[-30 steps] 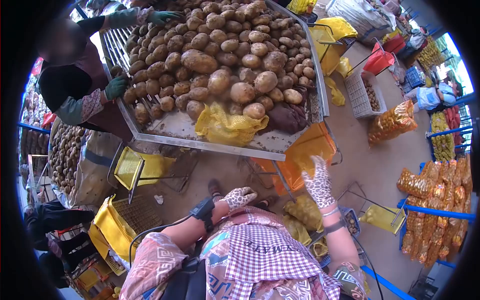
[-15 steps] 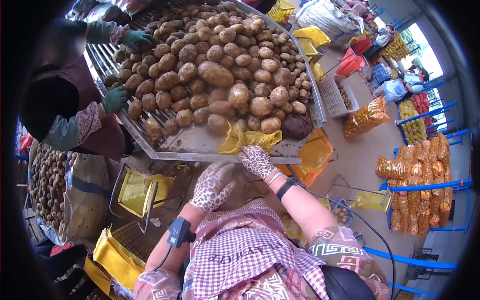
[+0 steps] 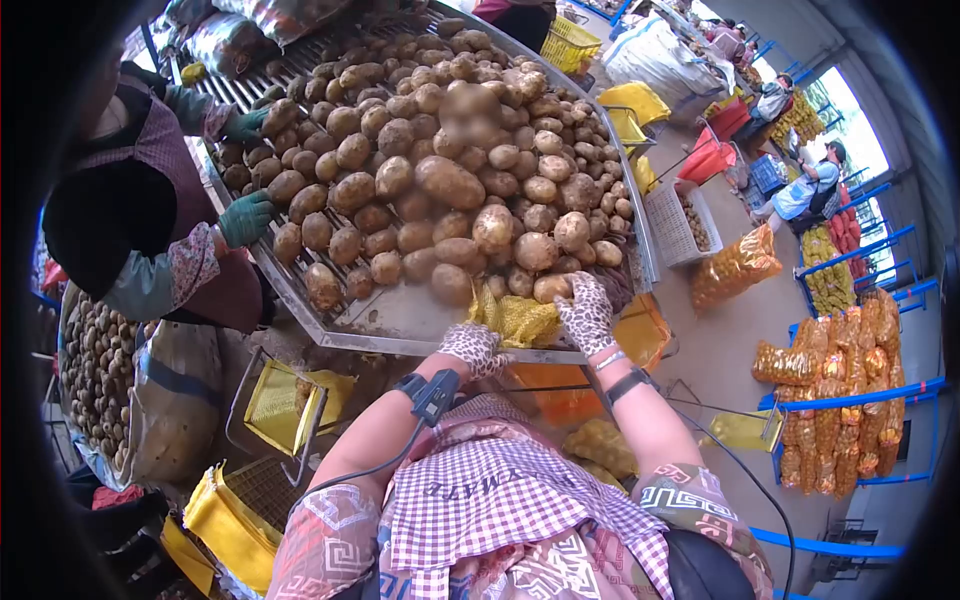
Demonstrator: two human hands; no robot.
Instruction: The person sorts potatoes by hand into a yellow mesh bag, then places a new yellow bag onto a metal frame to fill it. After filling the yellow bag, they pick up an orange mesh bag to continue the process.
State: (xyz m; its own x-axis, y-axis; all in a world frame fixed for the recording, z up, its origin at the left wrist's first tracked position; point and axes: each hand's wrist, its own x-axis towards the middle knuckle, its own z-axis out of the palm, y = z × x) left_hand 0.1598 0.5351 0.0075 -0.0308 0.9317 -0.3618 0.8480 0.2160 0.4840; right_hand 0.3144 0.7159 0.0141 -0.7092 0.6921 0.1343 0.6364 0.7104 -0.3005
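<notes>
My right hand [image 3: 588,315], in a leopard-print glove, is closed around the side of a potato [image 3: 552,288] at the near edge of a metal sorting table [image 3: 390,325]. A crumpled yellow mesh bag [image 3: 520,318] lies on the rim between my hands. My left hand [image 3: 472,350], gloved alike, is at the rim just left of the bag, fingers apart and partly hidden. It holds nothing that I can see. Behind the bag spreads a large heap of potatoes [image 3: 450,182]. A dark cloth-like thing [image 3: 615,285] is partly hidden behind my right hand.
At the left, a co-worker's green-gloved hand [image 3: 246,219] touches the heap. Yellow bags on metal frames [image 3: 284,405] stand below the table. A white crate [image 3: 680,222] and a filled orange net bag [image 3: 735,268] are on the right, with stacked sacks [image 3: 830,385] beyond.
My right hand has let go of the yellow mesh bag and moved right onto a potato. My left hand has moved up and right to the table rim. The view has shifted slightly.
</notes>
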